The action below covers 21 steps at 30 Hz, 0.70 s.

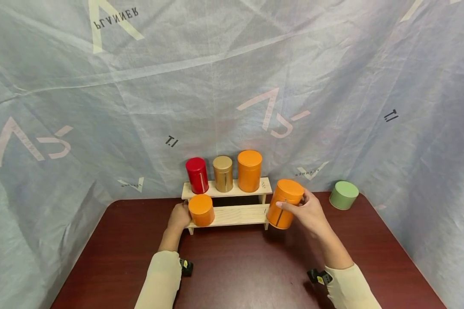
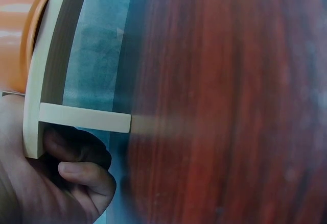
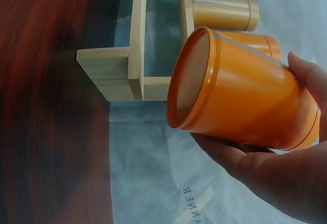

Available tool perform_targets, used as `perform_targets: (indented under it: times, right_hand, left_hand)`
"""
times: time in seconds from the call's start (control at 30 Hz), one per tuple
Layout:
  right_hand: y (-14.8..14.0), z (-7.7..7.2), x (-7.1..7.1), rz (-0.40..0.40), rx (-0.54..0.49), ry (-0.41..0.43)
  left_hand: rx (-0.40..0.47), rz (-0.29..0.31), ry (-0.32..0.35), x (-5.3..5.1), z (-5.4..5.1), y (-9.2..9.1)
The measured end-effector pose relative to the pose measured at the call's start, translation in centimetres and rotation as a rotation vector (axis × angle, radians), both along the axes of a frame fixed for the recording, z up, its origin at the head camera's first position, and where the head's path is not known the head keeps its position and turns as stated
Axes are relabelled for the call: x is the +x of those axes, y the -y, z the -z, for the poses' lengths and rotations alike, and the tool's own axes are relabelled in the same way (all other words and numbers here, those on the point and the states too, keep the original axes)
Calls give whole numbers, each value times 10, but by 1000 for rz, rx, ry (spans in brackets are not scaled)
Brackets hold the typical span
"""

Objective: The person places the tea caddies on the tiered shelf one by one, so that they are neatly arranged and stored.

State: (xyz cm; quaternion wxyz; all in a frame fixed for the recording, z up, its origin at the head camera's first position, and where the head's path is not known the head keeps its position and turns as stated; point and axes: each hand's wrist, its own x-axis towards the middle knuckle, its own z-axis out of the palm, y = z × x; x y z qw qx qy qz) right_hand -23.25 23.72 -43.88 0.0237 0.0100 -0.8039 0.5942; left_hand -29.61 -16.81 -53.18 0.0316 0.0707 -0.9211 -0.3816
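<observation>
In the head view, my right hand (image 1: 309, 213) grips a tall orange canister (image 1: 282, 210), tilted and held beside the right end of the lower step of a two-step wooden shelf (image 1: 239, 216). The right wrist view shows the canister's base (image 3: 190, 83) off the wood. My left hand (image 2: 66, 178) holds the shelf's left end, fingers curled under its edge. Close to that hand, a short orange canister (image 1: 201, 211) stands on the lower step. Along the upper step stand a red canister (image 1: 197, 176), a gold canister (image 1: 223, 174) and another tall orange canister (image 1: 249, 171).
A short green canister (image 1: 343, 195) stands at the back right corner of the dark red-brown table (image 1: 239, 266). Grey printed cloth (image 1: 216, 86) hangs behind the shelf and at both sides.
</observation>
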Motion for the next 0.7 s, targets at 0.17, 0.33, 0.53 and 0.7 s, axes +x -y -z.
perform_targets:
  times: [0.17,0.33,0.53,0.7]
  right_hand:
    - [6,1,1,-16,-8,-18]
    - [13,5,1,-64,-21,-44]
    - [21,10,1,-138,-70,-24]
    - [29,13,0,-151,-88,12]
  left_hand:
    - [19,-20,4,1,-1,-1]
    - [19,-16,-7,1,0,-1]
    - [-11,0,-47,1,1,-2]
    - [7,-4,-31,1,1,-2]
